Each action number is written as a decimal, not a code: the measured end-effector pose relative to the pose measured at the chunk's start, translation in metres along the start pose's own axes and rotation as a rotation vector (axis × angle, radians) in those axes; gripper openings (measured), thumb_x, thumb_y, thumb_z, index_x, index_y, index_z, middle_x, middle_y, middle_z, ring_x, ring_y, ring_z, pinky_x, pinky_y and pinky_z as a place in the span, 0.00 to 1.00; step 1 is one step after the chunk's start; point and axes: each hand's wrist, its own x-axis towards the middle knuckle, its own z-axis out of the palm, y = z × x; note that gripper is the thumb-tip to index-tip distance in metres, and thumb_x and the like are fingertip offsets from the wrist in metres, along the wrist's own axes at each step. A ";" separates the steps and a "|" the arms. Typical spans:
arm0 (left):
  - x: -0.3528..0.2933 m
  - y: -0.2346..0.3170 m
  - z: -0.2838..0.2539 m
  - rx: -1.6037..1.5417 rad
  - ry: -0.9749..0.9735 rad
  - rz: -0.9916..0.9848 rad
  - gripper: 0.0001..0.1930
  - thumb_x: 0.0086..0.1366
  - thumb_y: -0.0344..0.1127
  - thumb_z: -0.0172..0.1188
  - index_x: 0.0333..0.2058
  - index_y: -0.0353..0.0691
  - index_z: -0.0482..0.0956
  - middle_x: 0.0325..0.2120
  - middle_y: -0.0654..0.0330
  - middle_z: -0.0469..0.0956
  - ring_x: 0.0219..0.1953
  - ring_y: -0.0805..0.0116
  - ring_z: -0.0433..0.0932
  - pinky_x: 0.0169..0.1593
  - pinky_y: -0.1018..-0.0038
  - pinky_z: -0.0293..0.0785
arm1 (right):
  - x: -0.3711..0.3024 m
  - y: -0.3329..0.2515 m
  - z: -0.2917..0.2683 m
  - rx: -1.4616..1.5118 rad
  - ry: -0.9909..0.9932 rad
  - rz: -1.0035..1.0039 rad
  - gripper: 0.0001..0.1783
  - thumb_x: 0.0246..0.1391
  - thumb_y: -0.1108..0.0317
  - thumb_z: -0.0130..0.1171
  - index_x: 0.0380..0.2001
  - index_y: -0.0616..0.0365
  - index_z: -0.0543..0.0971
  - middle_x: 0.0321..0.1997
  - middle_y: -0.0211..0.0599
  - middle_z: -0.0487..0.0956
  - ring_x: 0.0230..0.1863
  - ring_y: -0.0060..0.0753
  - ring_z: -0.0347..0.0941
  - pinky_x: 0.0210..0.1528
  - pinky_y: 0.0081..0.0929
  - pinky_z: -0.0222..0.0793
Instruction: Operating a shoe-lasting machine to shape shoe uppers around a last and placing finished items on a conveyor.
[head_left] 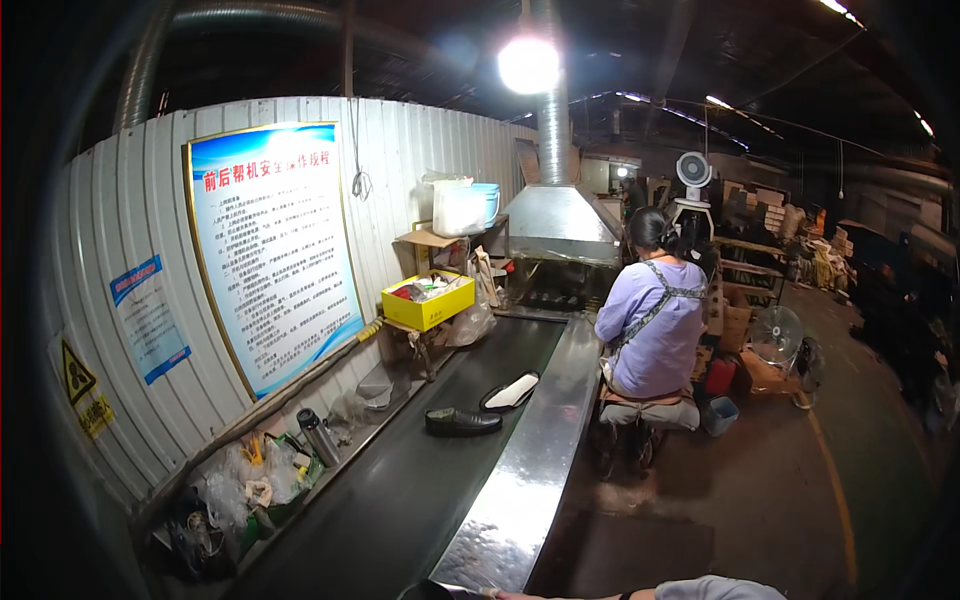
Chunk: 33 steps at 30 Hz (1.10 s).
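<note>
Only a thin strip of my right hand (520, 596) shows at the lower edge, with its arm in a pale grey sleeve (720, 588). Its fingers are mostly cut off, beside the near end of a shiny metal ledge (520, 500). Close to it, a dark rounded thing (426, 591) pokes up from the edge; whether I hold it cannot be told. My left hand is out of view. Farther up the dark conveyor belt (400, 510) lies a black shoe (463, 421). Touching or just beyond it, another black shoe (510, 392) shows a pale surface.
A co-worker (655, 310) in a lilac top sits right of the ledge, facing away. Beyond stands a metal hood (565, 215). Left of the belt are a yellow box (430, 303), a thermos (318, 437) and plastic bags (235, 485). A fan (775, 335) stands at right.
</note>
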 end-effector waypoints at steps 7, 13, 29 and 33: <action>-0.089 0.062 0.103 -0.200 -0.237 0.276 0.21 0.49 0.30 0.66 0.45 0.49 0.84 0.53 0.49 0.73 0.55 0.44 0.69 0.59 0.49 0.64 | 0.001 -0.026 0.006 0.009 0.087 -0.026 0.24 0.63 0.51 0.60 0.57 0.48 0.73 0.58 0.31 0.77 0.62 0.41 0.70 0.55 0.64 0.70; -0.076 0.122 0.114 -0.209 -0.330 0.352 0.18 0.50 0.52 0.73 0.38 0.54 0.86 0.48 0.58 0.73 0.54 0.54 0.68 0.58 0.55 0.59 | -0.022 -0.042 0.047 -0.086 0.230 -0.149 0.24 0.64 0.65 0.59 0.60 0.51 0.67 0.56 0.37 0.77 0.55 0.43 0.75 0.51 0.56 0.73; -0.012 -0.024 0.120 -0.884 -0.322 -1.147 0.15 0.62 0.38 0.68 0.40 0.31 0.84 0.39 0.53 0.83 0.39 0.61 0.82 0.46 0.69 0.74 | -0.052 0.061 0.021 -2.153 -0.499 -1.030 0.17 0.46 0.66 0.66 0.43 0.48 0.80 0.49 0.33 0.77 0.48 0.42 0.73 0.72 0.54 0.56; -0.013 -0.038 0.152 -0.346 -0.029 -0.821 0.17 0.58 0.42 0.70 0.41 0.38 0.85 0.32 0.51 0.83 0.37 0.52 0.81 0.45 0.61 0.74 | -0.028 0.078 0.029 -1.794 -0.260 -1.223 0.18 0.42 0.66 0.76 0.38 0.52 0.80 0.55 0.49 0.73 0.55 0.46 0.71 0.66 0.47 0.65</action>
